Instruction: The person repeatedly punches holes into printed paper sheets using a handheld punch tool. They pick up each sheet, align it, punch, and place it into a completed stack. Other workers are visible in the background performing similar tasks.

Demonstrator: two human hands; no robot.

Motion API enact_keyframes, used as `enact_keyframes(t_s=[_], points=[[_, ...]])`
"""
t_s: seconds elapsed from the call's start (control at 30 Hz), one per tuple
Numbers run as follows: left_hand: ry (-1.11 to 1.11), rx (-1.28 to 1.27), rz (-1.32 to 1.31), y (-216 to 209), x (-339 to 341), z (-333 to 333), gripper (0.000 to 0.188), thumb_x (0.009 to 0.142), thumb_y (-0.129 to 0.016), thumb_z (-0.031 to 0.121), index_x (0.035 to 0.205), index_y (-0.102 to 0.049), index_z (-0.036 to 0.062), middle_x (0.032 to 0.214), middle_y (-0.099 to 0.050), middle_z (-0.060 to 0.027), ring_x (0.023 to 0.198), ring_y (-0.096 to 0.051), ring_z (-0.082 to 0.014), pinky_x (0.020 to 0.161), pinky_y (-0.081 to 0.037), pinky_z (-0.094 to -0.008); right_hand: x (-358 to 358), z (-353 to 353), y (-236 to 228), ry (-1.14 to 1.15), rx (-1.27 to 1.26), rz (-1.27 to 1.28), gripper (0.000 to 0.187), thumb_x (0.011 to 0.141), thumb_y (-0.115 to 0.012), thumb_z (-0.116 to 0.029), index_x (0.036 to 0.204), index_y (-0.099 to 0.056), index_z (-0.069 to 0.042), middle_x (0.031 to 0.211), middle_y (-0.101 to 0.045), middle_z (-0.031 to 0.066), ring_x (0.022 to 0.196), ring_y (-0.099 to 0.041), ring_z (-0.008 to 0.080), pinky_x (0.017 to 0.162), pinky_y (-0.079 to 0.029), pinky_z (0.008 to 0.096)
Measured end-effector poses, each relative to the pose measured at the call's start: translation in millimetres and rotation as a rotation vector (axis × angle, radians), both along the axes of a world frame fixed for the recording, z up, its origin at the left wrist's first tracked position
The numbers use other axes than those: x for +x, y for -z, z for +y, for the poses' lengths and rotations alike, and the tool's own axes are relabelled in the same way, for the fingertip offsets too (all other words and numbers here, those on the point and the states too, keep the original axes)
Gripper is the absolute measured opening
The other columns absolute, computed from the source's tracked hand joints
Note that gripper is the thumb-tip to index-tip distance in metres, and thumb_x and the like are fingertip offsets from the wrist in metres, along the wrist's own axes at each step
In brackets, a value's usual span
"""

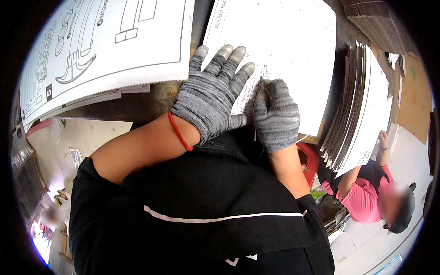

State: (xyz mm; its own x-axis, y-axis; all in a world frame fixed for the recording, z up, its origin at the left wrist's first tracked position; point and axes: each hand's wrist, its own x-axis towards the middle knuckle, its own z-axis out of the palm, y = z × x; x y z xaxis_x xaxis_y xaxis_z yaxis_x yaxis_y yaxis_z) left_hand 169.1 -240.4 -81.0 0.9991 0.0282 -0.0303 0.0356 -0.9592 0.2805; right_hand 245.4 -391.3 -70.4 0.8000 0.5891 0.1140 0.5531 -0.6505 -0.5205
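My left hand (pixel 208 96), in a grey knitted glove with pale fingertips, lies flat with spread fingers on the left edge of a white printed sheet or board (pixel 295 41). Beside it, over the same sheet's near part, my right hand (pixel 277 117) is closed in a matching glove. Its thumb and fingers are pinched together near small line drawings. A small dark tip seems to show at the pinch, but I cannot make out what it is. A red cord circles my left wrist.
At the left lies a stack of large white sheets (pixel 133 59) with hardware line drawings. A leaning stack of white boards (pixel 362 110) stands at the right, with brown cardboard (pixel 380 20) beyond. A person in pink (pixel 362 201) is at the lower right, near a red object (pixel 310 162).
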Motion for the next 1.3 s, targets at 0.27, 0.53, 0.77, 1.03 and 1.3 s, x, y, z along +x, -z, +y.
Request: enact_keyframes(t_s=[0.27, 0.53, 0.77, 1.03, 1.3], points=[[-0.026, -0.021, -0.066, 5, -1, 0, 0.096, 0.069, -0.068, 0.063, 0.147, -0.038, 0.0157, 0.154, -0.033, -0.0143, 0.143, -0.030, -0.0308, 0.117, -0.011, -0.0543, -26, -25, -14, -0.057, -0.004, 0.174, 0.009, 0.090, -0.060, -0.008, 0.097, -0.062, -0.003, 0.080, -0.064, 0.0197, 0.072, -0.066, 0.0361, 0.065, -0.053, 0.0404], [-0.029, -0.032, -0.080, 5, -1, -1, 0.098, 0.067, -0.070, 0.063, 0.146, -0.039, 0.0126, 0.154, -0.033, -0.0138, 0.143, -0.028, -0.0296, 0.117, -0.012, -0.0542, 2, -2, 0, 0.030, 0.143, 0.160, 0.011, 0.090, -0.061, -0.012, 0.098, -0.062, -0.004, 0.083, -0.068, 0.0182, 0.075, -0.068, 0.0345, 0.067, -0.054, 0.0395], [-0.039, -0.087, -0.054, 2, 1, -2, 0.105, 0.063, -0.073, 0.063, 0.146, -0.037, 0.0104, 0.153, -0.033, -0.0154, 0.144, -0.028, -0.0300, 0.118, -0.011, -0.0536, 7, 19, 5, 0.012, 0.066, 0.034, 0.012, 0.089, -0.060, -0.015, 0.095, -0.060, -0.005, 0.082, -0.066, 0.0193, 0.075, -0.065, 0.0395, 0.066, -0.053, 0.0461], [-0.044, -0.034, -0.021, 1, 2, -2, 0.102, 0.064, -0.073, 0.058, 0.148, -0.035, 0.0133, 0.155, -0.030, -0.0140, 0.144, -0.026, -0.0287, 0.118, -0.011, -0.0524, 1, 11, 1, 0.006, -0.020, 0.098, 0.017, 0.089, -0.061, -0.021, 0.096, -0.060, -0.005, 0.081, -0.067, 0.0203, 0.074, -0.065, 0.0396, 0.066, -0.053, 0.0471], [-0.057, 0.019, -0.061, 7, -1, -4, 0.093, 0.069, -0.068, 0.056, 0.146, -0.038, 0.0136, 0.154, -0.033, -0.0128, 0.143, -0.028, -0.0280, 0.118, -0.012, -0.0517, -29, -19, -12, -0.148, -0.010, 0.189, 0.011, 0.091, -0.060, -0.014, 0.094, -0.060, -0.004, 0.079, -0.065, 0.0207, 0.071, -0.064, 0.0405, 0.062, -0.052, 0.0460]])
